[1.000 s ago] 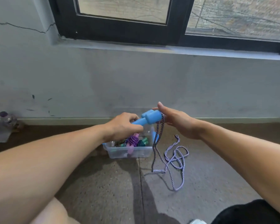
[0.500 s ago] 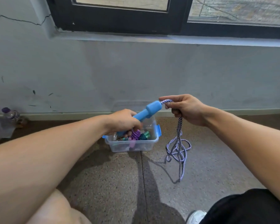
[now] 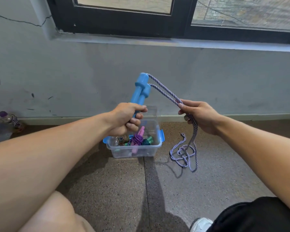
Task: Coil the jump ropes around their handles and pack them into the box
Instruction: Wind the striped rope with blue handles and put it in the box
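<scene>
- The left hand (image 3: 126,118) was clenched around the lower ends of the two blue handles (image 3: 139,92), held side by side above the box (image 3: 135,149), tops tilted up and slightly right.
- Both strands of the rope (image 3: 164,91) ran from the handle tops down-right into the right hand (image 3: 199,117), whose fingers pinched them.
- The slack lay piled on the floor (image 3: 107,181), right of the box.
- Winding would likely go crosswise around the handles' long axis, the right hand feeding.

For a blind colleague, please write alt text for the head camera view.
The left hand holds two blue handles upright while the right hand grips their striped rope, its slack on the floor beside a clear box of coiled ropes.
</scene>
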A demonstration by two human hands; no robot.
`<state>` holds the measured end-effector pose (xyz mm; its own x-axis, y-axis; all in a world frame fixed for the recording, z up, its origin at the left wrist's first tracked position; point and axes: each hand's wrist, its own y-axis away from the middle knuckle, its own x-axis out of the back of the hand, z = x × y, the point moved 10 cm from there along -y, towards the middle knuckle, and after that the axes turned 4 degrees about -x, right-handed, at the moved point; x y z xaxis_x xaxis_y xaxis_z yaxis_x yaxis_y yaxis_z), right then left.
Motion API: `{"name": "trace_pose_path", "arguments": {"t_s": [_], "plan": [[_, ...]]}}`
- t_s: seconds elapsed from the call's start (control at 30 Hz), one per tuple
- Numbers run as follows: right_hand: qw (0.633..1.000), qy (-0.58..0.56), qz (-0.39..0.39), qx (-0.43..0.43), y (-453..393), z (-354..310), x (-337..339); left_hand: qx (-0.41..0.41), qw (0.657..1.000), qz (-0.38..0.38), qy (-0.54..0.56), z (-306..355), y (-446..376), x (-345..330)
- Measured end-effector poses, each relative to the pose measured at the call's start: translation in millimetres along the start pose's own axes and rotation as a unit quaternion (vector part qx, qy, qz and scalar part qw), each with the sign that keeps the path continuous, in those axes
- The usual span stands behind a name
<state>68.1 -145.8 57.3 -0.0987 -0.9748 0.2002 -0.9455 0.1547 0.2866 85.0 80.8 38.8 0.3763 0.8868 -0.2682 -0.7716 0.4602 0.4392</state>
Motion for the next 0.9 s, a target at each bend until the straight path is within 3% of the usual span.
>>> {"name": "trace_pose_path", "arguments": {"t_s": [0.07,0.13,0.17,0.27,0.3,0.37,0.5,0.63,0.73,0.9], "plan": [[0.979,0.176,0.077,0.070,6.2,-18.2,-4.0,-0.022,0.998,0.048,-0.022,1.9,-4.4,3.1],[0.884,0.446,0.052,0.130,17.6,-30.3,-47.1,-0.043,0.981,0.111,-0.153,3.4,-7.1,13.0],[0.835,0.531,0.012,0.144,24.5,-29.4,-73.8,-0.058,0.947,0.146,-0.278,7.5,-6.6,19.8],[0.748,0.630,-0.074,0.194,48.5,-38.0,-132.8,-0.086,0.757,0.146,-0.631,14.5,-3.7,11.7],[0.723,0.652,-0.074,0.217,56.1,-46.6,-141.6,-0.090,0.714,0.116,-0.685,11.8,-2.7,4.8],[0.703,0.661,-0.075,0.251,65.0,-59.1,-144.8,-0.116,0.666,0.065,-0.734,13.1,2.3,-9.0],[0.803,0.531,-0.087,0.255,62.4,-75.7,-115.8,-0.192,0.612,0.023,-0.767,27.7,17.8,-29.7],[0.925,0.309,-0.122,0.185,50.3,-70.6,-82.5,-0.250,0.630,0.029,-0.735,43.1,28.3,-35.5],[0.957,0.205,-0.133,0.155,48.0,-67.7,-68.3,-0.296,0.627,0.015,-0.721,50.0,34.3,-47.5],[0.982,0.054,-0.169,0.058,42.2,-50.6,-54.0,-0.342,0.688,0.008,-0.640,52.3,33.0,-61.0]]}}
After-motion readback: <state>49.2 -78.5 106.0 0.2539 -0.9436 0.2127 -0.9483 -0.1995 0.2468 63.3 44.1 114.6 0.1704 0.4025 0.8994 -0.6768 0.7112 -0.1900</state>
